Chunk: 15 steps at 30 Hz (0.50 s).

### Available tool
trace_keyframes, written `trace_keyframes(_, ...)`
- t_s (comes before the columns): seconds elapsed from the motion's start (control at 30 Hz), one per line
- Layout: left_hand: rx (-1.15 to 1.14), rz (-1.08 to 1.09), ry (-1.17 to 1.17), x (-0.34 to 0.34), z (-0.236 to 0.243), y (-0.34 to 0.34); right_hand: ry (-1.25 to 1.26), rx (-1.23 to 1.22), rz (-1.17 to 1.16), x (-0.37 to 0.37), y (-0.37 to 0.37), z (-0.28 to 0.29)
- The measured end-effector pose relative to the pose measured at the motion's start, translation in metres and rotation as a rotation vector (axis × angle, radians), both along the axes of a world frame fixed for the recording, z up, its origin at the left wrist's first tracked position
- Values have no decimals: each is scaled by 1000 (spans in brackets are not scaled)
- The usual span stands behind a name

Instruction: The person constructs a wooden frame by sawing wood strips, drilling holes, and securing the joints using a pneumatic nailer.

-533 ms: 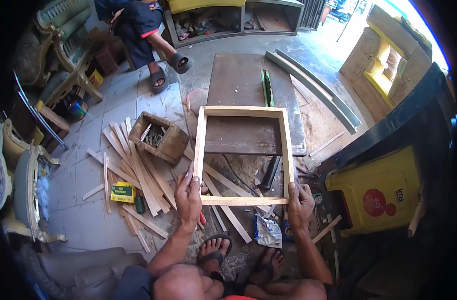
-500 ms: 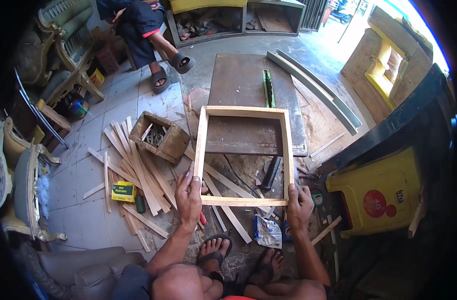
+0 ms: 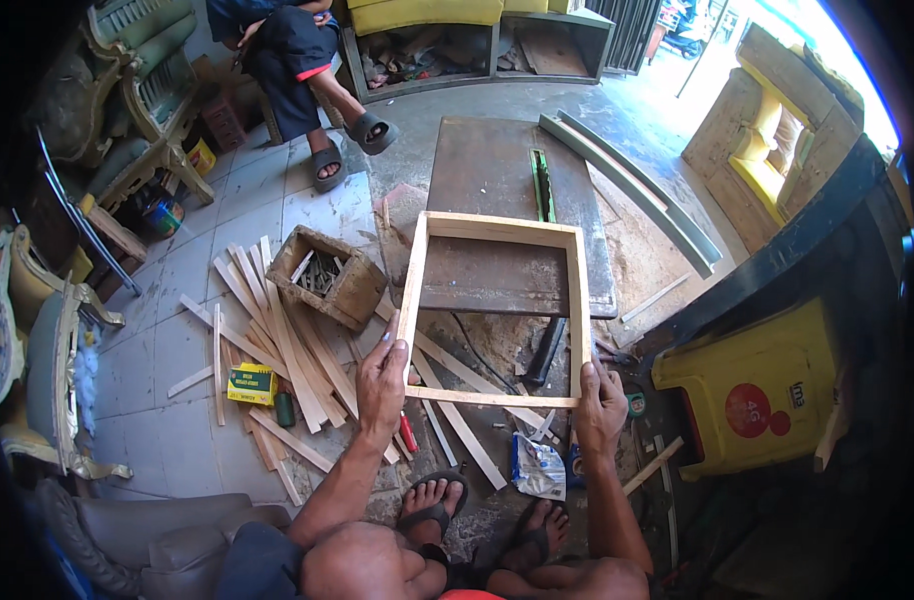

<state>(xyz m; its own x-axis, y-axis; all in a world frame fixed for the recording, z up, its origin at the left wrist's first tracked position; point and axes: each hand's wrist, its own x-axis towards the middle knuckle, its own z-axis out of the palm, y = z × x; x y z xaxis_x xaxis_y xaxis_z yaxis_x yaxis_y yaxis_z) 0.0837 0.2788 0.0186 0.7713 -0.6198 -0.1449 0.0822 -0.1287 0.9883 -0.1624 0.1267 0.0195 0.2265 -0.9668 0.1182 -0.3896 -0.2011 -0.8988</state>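
Observation:
Both my hands hold up a rectangular frame (image 3: 502,230) of pale bare wood, one at each side near its lower corners. My left hand (image 3: 382,385) is closed round the left side piece, thumb on the near face. On the opposite side piece, my right hand (image 3: 602,400) grips in the same way. The frame hangs in the air above the floor. Through its opening show part of a brown table saw (image 3: 492,150) with a green-edged slot, a black handle (image 3: 547,350) and loose wood strips.
Left of the frame lie many thin wood strips (image 3: 297,365), with a wooden box (image 3: 362,290) of small offcuts and a yellow carton (image 3: 252,383). A yellow plastic stool (image 3: 757,385) stands at right. A grey metal channel (image 3: 627,190) lies beyond. Another person's sandalled feet (image 3: 327,165) show far left.
The frame has tilted slightly, its far edge shifting a little to the right. Both hands keep their hold. The view has also shifted slightly.

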Motion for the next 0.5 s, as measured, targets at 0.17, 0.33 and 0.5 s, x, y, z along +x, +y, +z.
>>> trace_keyframes(0.17,-59,14,24,5,-2,5,6,36,0,7,6,6)
trace_keyframes(0.33,-65,19,28,4,-1,4,-28,44,4,6,6,3)
trace_keyframes(0.5,-72,27,51,5,-3,0,35,72,21,2,3,6)
